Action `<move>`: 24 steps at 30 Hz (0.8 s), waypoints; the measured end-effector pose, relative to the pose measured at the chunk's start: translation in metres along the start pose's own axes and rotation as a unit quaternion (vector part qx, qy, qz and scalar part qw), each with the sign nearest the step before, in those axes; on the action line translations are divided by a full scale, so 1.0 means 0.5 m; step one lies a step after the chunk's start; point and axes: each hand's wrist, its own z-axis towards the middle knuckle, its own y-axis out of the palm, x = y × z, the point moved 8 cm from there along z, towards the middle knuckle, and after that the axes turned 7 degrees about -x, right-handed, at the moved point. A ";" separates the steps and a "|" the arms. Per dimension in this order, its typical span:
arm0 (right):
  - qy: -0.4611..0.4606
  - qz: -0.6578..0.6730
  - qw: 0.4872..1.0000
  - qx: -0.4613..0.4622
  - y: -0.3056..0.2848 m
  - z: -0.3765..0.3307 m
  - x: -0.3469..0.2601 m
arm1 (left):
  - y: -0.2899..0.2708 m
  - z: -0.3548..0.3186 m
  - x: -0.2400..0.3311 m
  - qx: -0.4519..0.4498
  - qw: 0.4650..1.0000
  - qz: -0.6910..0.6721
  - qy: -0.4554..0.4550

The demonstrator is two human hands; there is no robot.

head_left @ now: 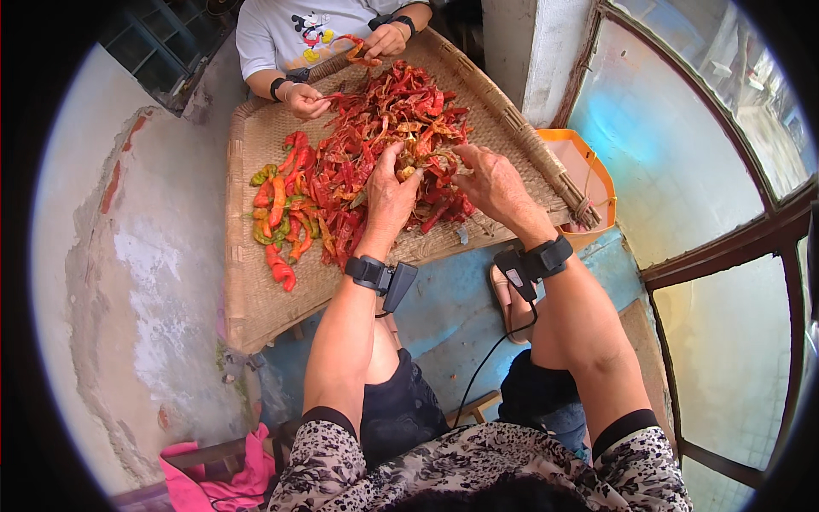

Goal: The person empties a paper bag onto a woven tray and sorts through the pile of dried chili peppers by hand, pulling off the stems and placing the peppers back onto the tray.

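Note:
Over the near side of a heap of dried red chili peppers (341,175), my left hand (391,203) is closed, with a yellowish-brown dried chili pepper (408,171) at its thumb and fingertips. To its right, my right hand (499,186) has curled fingers whose tips meet a pale, curved dried chili pepper (445,159); the grip itself is partly hidden. The heap lies on a large woven bamboo tray (256,320). Left of it are plumper, glossy red, orange and green chili peppers (280,200).
Across the tray, a co-worker's hands (307,101) each hold a chili pepper. An orange-rimmed container (597,171) stands beyond the tray's right edge. A peeling wall (153,256) is on the left, framed glass panes (674,128) on the right. Pink cloth (217,474) hangs at lower left.

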 end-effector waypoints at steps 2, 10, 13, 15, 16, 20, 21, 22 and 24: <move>-0.019 0.049 0.998 0.016 0.022 0.015 -0.015 | 0.009 0.004 -0.005 -0.036 0.997 -0.070 -0.018; 0.044 0.124 0.987 0.089 0.041 0.070 -0.043 | -0.007 -0.009 -0.037 -0.026 0.988 -0.125 -0.082; 0.094 0.223 0.958 0.152 0.004 0.066 0.016 | -0.020 -0.012 -0.067 0.020 0.985 -0.152 -0.080; 0.109 0.253 0.951 0.140 -0.005 0.059 0.051 | -0.013 -0.014 -0.095 0.027 0.975 -0.209 -0.071; 0.111 0.253 0.953 0.128 -0.009 0.056 0.060 | -0.017 -0.016 -0.093 0.027 0.974 -0.214 -0.072; 0.054 0.134 0.964 0.222 -0.092 0.033 0.059 | -0.009 -0.026 -0.103 -0.032 0.971 -0.189 -0.143; 0.040 0.160 0.954 0.250 -0.112 0.025 0.065 | -0.012 -0.019 -0.101 -0.013 0.978 -0.178 -0.106; 0.028 0.160 0.950 0.266 -0.133 0.016 0.072 | -0.019 -0.014 -0.092 0.005 0.983 -0.168 -0.069; 0.029 0.154 0.938 0.311 -0.171 -0.007 0.090 | -0.016 -0.013 -0.097 -0.002 0.984 -0.162 -0.079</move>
